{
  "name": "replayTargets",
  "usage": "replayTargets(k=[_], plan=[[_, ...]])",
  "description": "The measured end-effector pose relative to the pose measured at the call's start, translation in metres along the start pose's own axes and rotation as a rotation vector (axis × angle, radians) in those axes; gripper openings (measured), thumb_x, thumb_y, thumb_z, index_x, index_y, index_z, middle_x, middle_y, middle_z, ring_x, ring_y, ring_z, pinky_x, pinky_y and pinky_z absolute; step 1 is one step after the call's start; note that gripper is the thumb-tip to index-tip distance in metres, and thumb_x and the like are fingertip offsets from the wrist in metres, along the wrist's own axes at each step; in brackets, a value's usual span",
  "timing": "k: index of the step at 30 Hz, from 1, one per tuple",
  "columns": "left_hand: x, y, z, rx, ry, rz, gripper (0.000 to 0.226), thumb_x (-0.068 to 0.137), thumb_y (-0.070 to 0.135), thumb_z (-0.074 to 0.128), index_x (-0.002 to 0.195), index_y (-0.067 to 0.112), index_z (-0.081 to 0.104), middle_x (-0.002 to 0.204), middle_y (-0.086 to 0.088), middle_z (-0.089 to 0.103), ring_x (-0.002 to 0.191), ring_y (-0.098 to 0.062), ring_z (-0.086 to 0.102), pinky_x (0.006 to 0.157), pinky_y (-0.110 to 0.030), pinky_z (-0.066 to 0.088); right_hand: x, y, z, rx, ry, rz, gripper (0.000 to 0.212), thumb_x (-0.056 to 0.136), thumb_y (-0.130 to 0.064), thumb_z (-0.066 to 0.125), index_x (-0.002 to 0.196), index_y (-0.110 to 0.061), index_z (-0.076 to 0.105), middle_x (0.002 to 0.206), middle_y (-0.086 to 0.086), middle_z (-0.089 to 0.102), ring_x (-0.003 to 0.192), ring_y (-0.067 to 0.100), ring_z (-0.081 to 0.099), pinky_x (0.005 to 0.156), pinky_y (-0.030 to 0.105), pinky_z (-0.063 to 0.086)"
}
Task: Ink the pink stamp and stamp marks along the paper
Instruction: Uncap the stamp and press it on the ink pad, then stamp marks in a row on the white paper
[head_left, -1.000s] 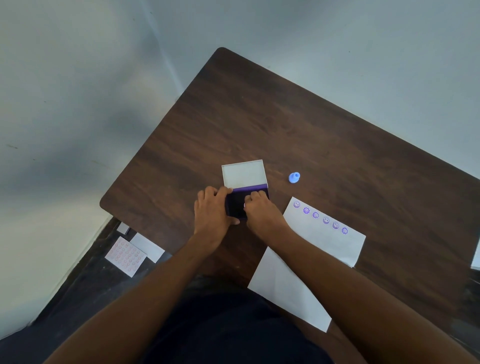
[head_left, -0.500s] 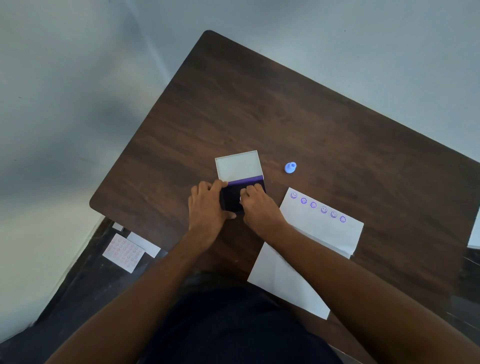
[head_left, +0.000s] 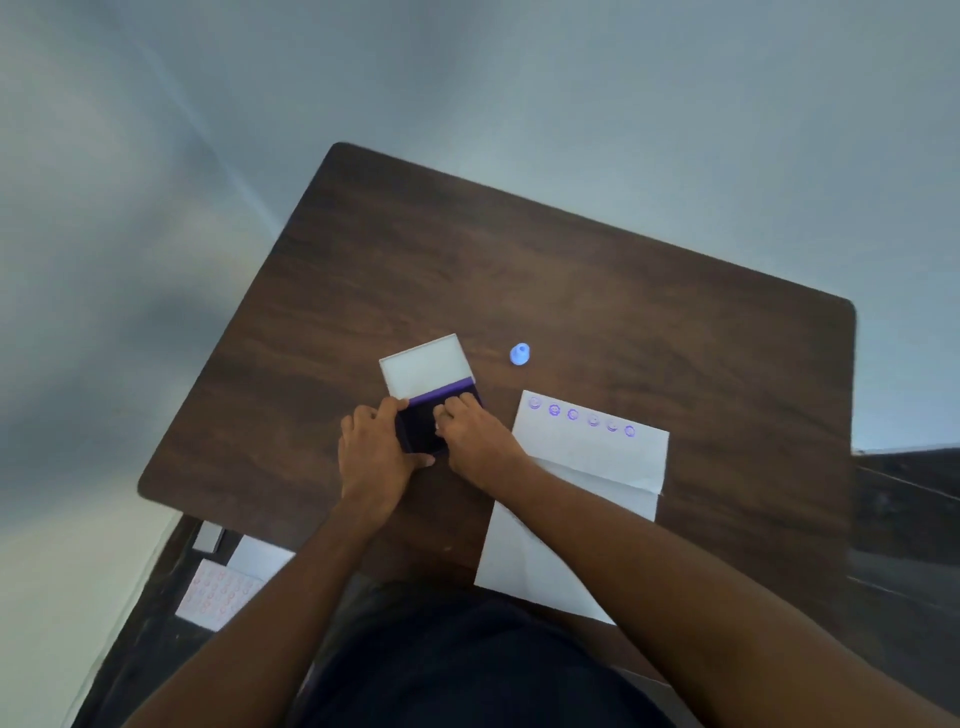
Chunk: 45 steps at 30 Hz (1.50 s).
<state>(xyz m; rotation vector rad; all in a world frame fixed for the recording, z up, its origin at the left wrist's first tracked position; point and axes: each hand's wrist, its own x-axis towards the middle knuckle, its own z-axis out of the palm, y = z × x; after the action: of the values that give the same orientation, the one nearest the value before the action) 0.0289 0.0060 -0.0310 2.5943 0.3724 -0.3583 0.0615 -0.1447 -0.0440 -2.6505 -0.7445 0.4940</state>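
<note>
Scene: person at dark wood table (head_left: 623, 291), head cam looking down, both bare forearms reaching fwd.
Ink pad: purple ink pad (head_left: 423, 423) lies open on the table centre, its white lid (head_left: 423, 366) flipped back flat on the far side, a purple strip showing at the hinge.
Left hand: left hand (head_left: 376, 457) grips the pad's left edge, fingers curled over it, thumb along the near edge; partly closed, steadying the pad.
Right hand: right hand (head_left: 475, 441) rests on the pad's right part, fingers bunched and pressed down onto the dark ink surface; closed round something small, but what it holds is hidden by the fingers.
Pink stamp: not visible as such; cannot tell if it sits under the right fingertips.
Blue stamp: small blue stamp (head_left: 520, 355) stands alone on the table, right of the lid, apart from both hands.
Paper: white paper (head_left: 587, 467) lies just right of the right hand, wrist and forearm crossing its left side; a fold runs across it.
Marks: row of six purple round marks (head_left: 582, 415) along the paper's far edge.
Floor, left: pink-printed sheet (head_left: 218, 595) and other white sheets (head_left: 262, 558) lie below the table edge.
</note>
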Motion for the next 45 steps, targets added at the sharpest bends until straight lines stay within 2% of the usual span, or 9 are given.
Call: replayTargets(k=[3, 6, 12, 16, 19, 22, 29, 36, 45], plan=[[0.003, 0.003, -0.002, 0.03, -0.028, 0.005, 0.082, 0.052, 0.042, 0.089, 0.12, 0.025, 0.046, 0.116, -0.008, 0.058, 0.109, -0.03, 0.05, 0.089, -0.04, 0.042, -0.006, -0.001, -0.006, 0.033, 0.069, -0.011, 0.036, 0.086, -0.009, 0.066, 0.12, -0.003, 0.056, 0.12, 0.019, 0.06, 0.11, 0.031, 0.055, 0.094, 0.041, 0.049], [0.004, 0.007, -0.002, 0.063, -0.052, 0.048, 0.083, 0.052, 0.04, 0.089, 0.121, 0.02, 0.049, 0.117, -0.01, 0.059, 0.109, -0.03, 0.051, 0.091, -0.04, 0.04, -0.026, -0.004, -0.011, 0.196, 0.352, 0.068, 0.023, 0.087, -0.004, 0.065, 0.107, 0.005, 0.063, 0.104, 0.024, 0.066, 0.094, 0.035, 0.06, 0.083, 0.041, 0.052], [-0.004, 0.016, 0.0, 0.037, -0.07, 0.033, 0.114, 0.047, 0.036, 0.095, 0.142, 0.02, 0.033, 0.134, -0.014, 0.052, 0.122, -0.036, 0.047, 0.101, -0.051, 0.039, -0.091, 0.016, -0.028, 0.706, 0.754, 0.498, 0.011, 0.087, -0.026, 0.069, 0.089, -0.015, 0.071, 0.083, -0.001, 0.073, 0.077, 0.007, 0.064, 0.069, 0.016, 0.052], [-0.018, 0.037, 0.013, -0.064, -0.045, 0.267, 0.079, 0.063, 0.033, 0.089, 0.13, 0.028, 0.049, 0.106, 0.001, 0.059, 0.099, -0.02, 0.054, 0.087, -0.043, 0.05, -0.138, 0.053, -0.033, 0.88, 0.882, 0.764, 0.011, 0.078, -0.029, 0.078, 0.077, -0.022, 0.07, 0.072, -0.01, 0.071, 0.066, 0.003, 0.063, 0.059, 0.014, 0.047], [-0.028, 0.066, 0.027, -0.162, -0.183, 0.405, 0.042, 0.079, 0.033, 0.075, 0.116, 0.039, 0.056, 0.094, 0.019, 0.053, 0.089, -0.002, 0.054, 0.075, -0.02, 0.05, -0.156, 0.072, -0.031, 0.99, 0.959, 0.92, 0.009, 0.078, -0.026, 0.078, 0.085, -0.023, 0.075, 0.071, -0.007, 0.073, 0.062, 0.0, 0.06, 0.06, 0.022, 0.051], [-0.029, 0.106, 0.045, -0.211, -0.293, 0.484, 0.029, 0.085, 0.036, 0.068, 0.112, 0.041, 0.059, 0.088, 0.025, 0.054, 0.09, 0.005, 0.053, 0.063, -0.005, 0.04, -0.163, 0.089, -0.027, 0.933, 0.999, 0.987, 0.01, 0.079, -0.026, 0.077, 0.087, -0.022, 0.075, 0.072, -0.008, 0.074, 0.064, 0.003, 0.064, 0.062, 0.026, 0.055], [-0.016, 0.175, 0.088, -0.167, -0.365, 0.542, 0.033, 0.087, 0.035, 0.068, 0.119, 0.034, 0.064, 0.091, 0.015, 0.057, 0.072, -0.001, 0.052, 0.068, -0.007, 0.036, -0.162, 0.113, -0.02, 0.761, 0.988, 1.006, 0.009, 0.081, -0.028, 0.075, 0.078, -0.024, 0.067, 0.07, -0.011, 0.07, 0.064, 0.003, 0.064, 0.051, 0.009, 0.047], [-0.012, 0.197, 0.113, -0.104, -0.336, 0.496, 0.036, 0.081, 0.037, 0.073, 0.116, 0.032, 0.067, 0.091, 0.009, 0.063, 0.078, -0.009, 0.056, 0.068, -0.015, 0.039, -0.155, 0.13, -0.015, 0.59, 0.97, 0.963, 0.011, 0.082, -0.019, 0.072, 0.076, -0.01, 0.068, 0.068, 0.001, 0.065, 0.06, 0.014, 0.059, 0.056, 0.032, 0.051], [-0.003, 0.198, 0.125, -0.064, -0.279, 0.479, 0.05, 0.076, 0.042, 0.076, 0.124, 0.035, 0.063, 0.098, 0.005, 0.062, 0.093, -0.012, 0.054, 0.076, -0.023, 0.041, -0.149, 0.137, -0.014, 0.536, 0.965, 0.955, 0.006, 0.082, -0.008, 0.072, 0.085, -0.002, 0.072, 0.077, 0.009, 0.071, 0.066, 0.017, 0.064, 0.063, 0.035, 0.056]])
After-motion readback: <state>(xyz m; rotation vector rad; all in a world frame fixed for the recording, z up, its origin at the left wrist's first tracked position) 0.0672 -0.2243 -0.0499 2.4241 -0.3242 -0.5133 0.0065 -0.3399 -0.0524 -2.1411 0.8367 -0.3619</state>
